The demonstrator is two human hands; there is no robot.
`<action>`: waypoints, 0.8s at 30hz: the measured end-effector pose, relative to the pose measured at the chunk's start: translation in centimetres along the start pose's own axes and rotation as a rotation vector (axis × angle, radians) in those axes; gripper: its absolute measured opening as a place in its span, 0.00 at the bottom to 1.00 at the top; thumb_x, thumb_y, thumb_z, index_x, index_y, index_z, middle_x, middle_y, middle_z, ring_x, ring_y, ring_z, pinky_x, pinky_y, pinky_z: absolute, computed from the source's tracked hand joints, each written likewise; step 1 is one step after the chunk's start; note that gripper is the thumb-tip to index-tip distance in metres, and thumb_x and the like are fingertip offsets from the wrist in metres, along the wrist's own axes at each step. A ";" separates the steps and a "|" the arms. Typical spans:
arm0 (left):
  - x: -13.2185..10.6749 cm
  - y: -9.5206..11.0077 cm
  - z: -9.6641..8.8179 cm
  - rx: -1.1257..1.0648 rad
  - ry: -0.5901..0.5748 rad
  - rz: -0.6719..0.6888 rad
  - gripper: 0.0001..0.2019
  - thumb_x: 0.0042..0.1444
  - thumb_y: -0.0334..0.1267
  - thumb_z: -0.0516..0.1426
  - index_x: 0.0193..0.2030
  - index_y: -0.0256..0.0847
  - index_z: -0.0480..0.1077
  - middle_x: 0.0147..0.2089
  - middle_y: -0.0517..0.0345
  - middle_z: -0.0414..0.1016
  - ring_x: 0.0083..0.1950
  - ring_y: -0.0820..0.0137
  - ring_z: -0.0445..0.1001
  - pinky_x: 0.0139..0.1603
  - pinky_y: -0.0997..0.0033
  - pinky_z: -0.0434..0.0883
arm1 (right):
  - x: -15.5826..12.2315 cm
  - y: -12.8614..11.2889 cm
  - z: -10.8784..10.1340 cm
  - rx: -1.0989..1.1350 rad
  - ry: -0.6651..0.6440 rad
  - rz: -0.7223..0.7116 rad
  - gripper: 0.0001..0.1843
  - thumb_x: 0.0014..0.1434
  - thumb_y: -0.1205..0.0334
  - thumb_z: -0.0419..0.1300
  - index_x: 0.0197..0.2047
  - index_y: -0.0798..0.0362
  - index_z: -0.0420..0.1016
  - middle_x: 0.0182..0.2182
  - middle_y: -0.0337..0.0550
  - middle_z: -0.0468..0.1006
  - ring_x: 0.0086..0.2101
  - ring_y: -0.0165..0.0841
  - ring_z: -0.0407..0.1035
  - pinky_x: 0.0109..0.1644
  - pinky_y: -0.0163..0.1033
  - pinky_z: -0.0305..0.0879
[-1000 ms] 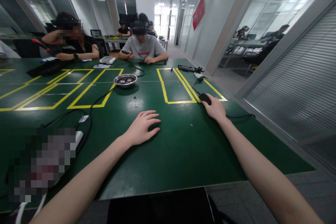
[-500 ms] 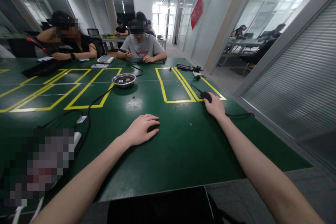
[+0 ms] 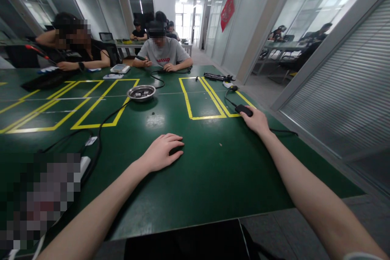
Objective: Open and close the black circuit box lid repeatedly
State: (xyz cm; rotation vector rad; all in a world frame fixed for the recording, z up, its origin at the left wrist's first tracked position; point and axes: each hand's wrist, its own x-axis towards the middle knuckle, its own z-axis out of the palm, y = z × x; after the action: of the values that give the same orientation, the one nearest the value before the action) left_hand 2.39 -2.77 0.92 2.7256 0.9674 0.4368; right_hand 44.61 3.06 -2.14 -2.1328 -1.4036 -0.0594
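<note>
My left hand (image 3: 161, 152) rests on the green table (image 3: 201, 178), fingers loosely spread and nothing in it. Farther off, at the right, my right hand (image 3: 256, 120) is closed around the near end of a small black box with cables (image 3: 243, 109), which resembles a power adapter. One cable runs from its far end to a black plug-like end (image 3: 233, 88); another black cable (image 3: 284, 131) trails out on the right of my wrist. Part of the box is covered by my fingers.
A metal bowl (image 3: 141, 94) holding small metal parts stands left of centre. Yellow tape (image 3: 209, 117) outlines areas on the table. A black folded stand (image 3: 217, 77) lies at the far right. A blurred-out object and cables occupy the left. Two people sit across the table.
My right hand has shifted a little to the right with the black box, which has turned and now shows more of its length. My left hand keeps its place on the table.
</note>
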 end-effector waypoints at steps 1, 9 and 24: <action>0.0 0.0 0.0 0.001 0.004 0.000 0.13 0.67 0.42 0.57 0.54 0.43 0.78 0.62 0.49 0.77 0.63 0.58 0.73 0.64 0.51 0.69 | 0.0 0.0 0.0 -0.008 0.002 -0.017 0.25 0.63 0.54 0.58 0.60 0.56 0.77 0.52 0.58 0.78 0.51 0.49 0.73 0.56 0.48 0.68; -0.1 -0.4 0.5 -0.008 0.036 0.015 0.13 0.66 0.43 0.57 0.53 0.44 0.78 0.61 0.51 0.77 0.63 0.59 0.73 0.64 0.53 0.70 | 0.2 -0.1 0.6 -0.109 0.046 0.024 0.26 0.67 0.57 0.53 0.62 0.61 0.74 0.53 0.64 0.75 0.51 0.52 0.72 0.57 0.52 0.68; -0.1 -0.3 0.4 -0.006 0.010 0.011 0.13 0.67 0.42 0.57 0.54 0.44 0.77 0.62 0.51 0.77 0.64 0.59 0.73 0.64 0.53 0.69 | 1.2 1.5 -0.1 -0.043 0.132 0.191 0.22 0.64 0.51 0.55 0.45 0.57 0.84 0.39 0.60 0.83 0.42 0.50 0.76 0.46 0.47 0.71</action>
State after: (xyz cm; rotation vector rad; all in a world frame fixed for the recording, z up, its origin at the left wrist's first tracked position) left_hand 2.29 -2.63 0.44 2.7276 0.9521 0.4549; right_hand 46.51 3.58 -2.28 -2.2444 -1.1284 -0.1538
